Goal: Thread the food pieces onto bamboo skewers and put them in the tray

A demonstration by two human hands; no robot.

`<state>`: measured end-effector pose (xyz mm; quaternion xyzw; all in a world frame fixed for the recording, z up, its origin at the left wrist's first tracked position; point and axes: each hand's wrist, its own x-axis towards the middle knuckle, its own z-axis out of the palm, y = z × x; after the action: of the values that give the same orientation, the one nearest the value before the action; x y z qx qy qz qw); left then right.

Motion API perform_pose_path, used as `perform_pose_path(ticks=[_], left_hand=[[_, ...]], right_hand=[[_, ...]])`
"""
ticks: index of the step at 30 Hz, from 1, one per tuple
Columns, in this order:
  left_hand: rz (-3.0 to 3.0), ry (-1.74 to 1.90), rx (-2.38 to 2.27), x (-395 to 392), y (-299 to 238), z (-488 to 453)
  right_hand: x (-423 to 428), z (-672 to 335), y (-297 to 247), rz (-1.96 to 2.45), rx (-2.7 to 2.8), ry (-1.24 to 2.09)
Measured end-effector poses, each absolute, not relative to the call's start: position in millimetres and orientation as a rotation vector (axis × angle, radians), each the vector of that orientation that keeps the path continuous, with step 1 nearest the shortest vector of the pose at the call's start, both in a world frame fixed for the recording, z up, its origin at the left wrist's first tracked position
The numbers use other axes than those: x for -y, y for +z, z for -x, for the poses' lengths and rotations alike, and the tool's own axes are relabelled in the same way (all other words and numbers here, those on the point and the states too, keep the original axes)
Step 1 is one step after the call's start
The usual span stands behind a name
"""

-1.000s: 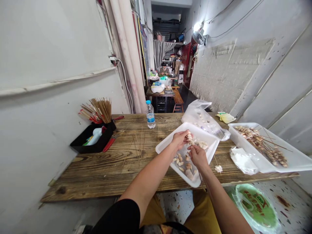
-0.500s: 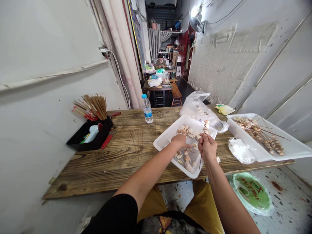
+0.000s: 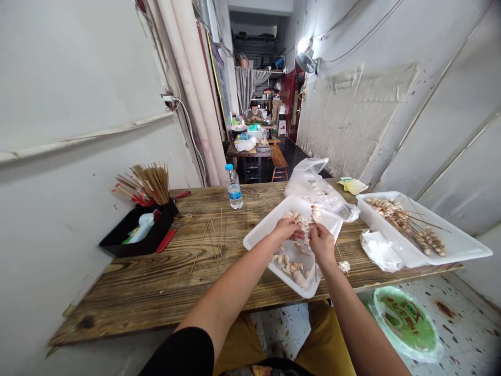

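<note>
Both hands work over a white tray [image 3: 258, 232] of pale food pieces [image 3: 291, 267] on the wooden table [image 3: 164, 282]. My right hand [image 3: 321, 244] is closed around a thin bamboo skewer [image 3: 315, 215] held upright, with a few pieces threaded near its top. My left hand [image 3: 287, 230] reaches into the tray, its fingers pinched on a food piece beside the skewer. Several loose pieces lie in the tray's near end.
A second white tray [image 3: 457, 245] at the right holds finished skewers. A clear plastic bag [image 3: 313, 183] lies behind the tray, a water bottle [image 3: 234, 187] at mid-table, loose sticks [image 3: 213, 235], a black bin [image 3: 133, 235] with skewers at left. A green-lined bin [image 3: 405, 321] stands on the floor. A person sits far back.
My right hand kept the skewer upright and shifted slightly left. My left hand went down into the tray and now pinches a piece next to the skewer. The camera view swayed.
</note>
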<state>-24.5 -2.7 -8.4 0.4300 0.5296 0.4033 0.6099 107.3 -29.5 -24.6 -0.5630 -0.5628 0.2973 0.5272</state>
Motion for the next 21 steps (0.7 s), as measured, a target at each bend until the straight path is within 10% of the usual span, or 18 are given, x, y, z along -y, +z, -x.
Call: perform_pose_path(ticks=[21], left_hand=[[-1.614,0.884,-1.281,4,-18,27]], right_hand=[[30,-104,-21,1.408,1.462,0.714]])
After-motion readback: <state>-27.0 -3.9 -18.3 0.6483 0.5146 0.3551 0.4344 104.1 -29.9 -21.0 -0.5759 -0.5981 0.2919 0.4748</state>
